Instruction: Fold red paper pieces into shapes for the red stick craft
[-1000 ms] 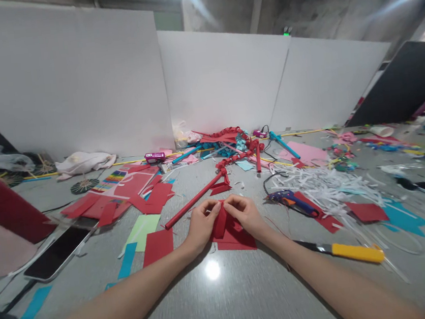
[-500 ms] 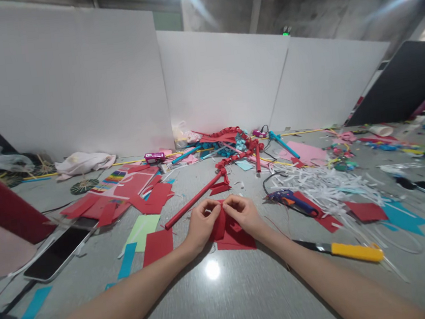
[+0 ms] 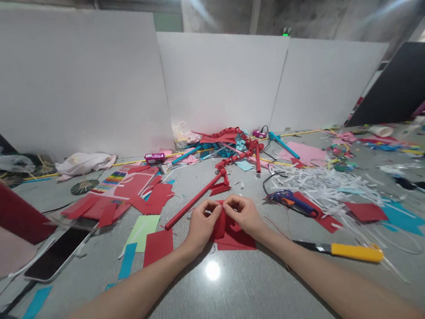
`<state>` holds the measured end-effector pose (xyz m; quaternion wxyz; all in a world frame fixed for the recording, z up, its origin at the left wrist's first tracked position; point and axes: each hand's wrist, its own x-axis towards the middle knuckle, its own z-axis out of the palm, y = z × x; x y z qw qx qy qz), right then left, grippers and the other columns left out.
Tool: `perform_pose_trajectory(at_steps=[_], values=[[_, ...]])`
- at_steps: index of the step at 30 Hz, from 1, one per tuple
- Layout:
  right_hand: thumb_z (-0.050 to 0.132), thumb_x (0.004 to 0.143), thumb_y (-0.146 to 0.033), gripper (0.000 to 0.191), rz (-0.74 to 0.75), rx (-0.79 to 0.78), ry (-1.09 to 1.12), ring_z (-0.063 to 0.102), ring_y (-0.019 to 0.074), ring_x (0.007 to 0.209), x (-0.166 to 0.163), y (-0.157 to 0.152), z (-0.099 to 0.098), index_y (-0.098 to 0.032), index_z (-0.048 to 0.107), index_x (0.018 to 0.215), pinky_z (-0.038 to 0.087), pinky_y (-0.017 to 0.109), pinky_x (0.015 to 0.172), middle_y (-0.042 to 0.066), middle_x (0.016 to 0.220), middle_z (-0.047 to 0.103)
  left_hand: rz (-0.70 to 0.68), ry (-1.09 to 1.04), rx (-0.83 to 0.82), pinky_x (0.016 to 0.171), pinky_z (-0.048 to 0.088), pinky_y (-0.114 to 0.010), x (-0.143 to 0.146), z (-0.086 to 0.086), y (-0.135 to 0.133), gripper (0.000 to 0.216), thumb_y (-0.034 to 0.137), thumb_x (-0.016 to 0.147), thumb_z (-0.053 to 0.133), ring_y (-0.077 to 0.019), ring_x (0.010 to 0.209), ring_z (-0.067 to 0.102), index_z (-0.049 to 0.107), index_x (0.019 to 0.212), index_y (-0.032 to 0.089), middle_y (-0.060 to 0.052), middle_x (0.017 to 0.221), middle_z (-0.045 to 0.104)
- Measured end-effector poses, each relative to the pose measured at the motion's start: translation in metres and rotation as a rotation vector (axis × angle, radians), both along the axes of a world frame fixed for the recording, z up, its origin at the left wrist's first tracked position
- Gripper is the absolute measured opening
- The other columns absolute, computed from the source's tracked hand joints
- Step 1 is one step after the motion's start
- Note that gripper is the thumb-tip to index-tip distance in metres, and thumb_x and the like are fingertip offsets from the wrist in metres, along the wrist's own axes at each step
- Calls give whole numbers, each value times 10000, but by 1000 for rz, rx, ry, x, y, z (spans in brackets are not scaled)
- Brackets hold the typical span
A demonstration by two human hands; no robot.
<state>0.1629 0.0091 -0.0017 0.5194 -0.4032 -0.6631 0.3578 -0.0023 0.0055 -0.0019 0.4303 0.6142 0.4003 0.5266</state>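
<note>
A folded piece of red paper [image 3: 232, 235] lies on the grey table [image 3: 228, 301] in front of me. My left hand [image 3: 201, 224] pinches its upper left part with curled fingers. My right hand [image 3: 245, 214] pinches the upper right part, fingertips nearly meeting the left hand's at the fold. Most of the paper's top edge is hidden under my fingers. A long red paper tube [image 3: 194, 200] lies just beyond my left hand.
A yellow-handled utility knife [image 3: 346, 251] lies to the right, a blue glue gun [image 3: 292, 200] beyond it amid white paper strips [image 3: 326, 185]. Red and coloured paper scraps [image 3: 124, 195], a phone [image 3: 58, 252] and a red bottle [image 3: 5, 208] sit left. White panels [image 3: 207, 83] stand behind.
Both hands' fingers have curled in tighter on the red paper's top fold and drawn closer together. Nothing else on the table has moved.
</note>
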Motion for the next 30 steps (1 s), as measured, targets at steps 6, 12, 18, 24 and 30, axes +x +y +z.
perform_pose_trajectory(at_steps=[6,12,18,24,30], values=[[673,889,-401,253,-38,-12,-15,540,144,628,0,3,-5,-168,661,793,431,250,595,7,714,625,17,32,-16,764,503,-316,1,-3,2,270,411,900,642,-207,815,663,717,905,152,-76,901,729],[678,889,-416,262,-48,-30,-16,538,143,608,0,3,-6,-170,666,798,431,250,571,5,705,626,22,23,-23,757,507,-315,1,-6,3,269,419,893,651,-209,807,661,717,901,159,-77,900,733],[672,905,-427,252,-44,-1,33,603,168,709,-1,3,-4,-181,678,847,487,269,671,25,782,669,9,55,1,758,499,-320,1,-5,2,259,408,905,635,-207,800,658,720,876,165,-75,882,733],[683,904,-446,277,-52,1,0,614,175,710,-2,1,-1,-176,697,846,498,284,686,40,796,695,-10,56,9,753,492,-312,1,-6,3,264,413,907,632,-201,797,654,724,872,168,-68,875,733],[665,919,-465,303,-75,4,-13,632,188,743,-2,-2,1,-172,708,856,510,296,709,53,808,710,-12,15,-21,762,497,-310,1,-4,1,274,425,901,639,-201,803,656,734,873,170,-65,884,738]])
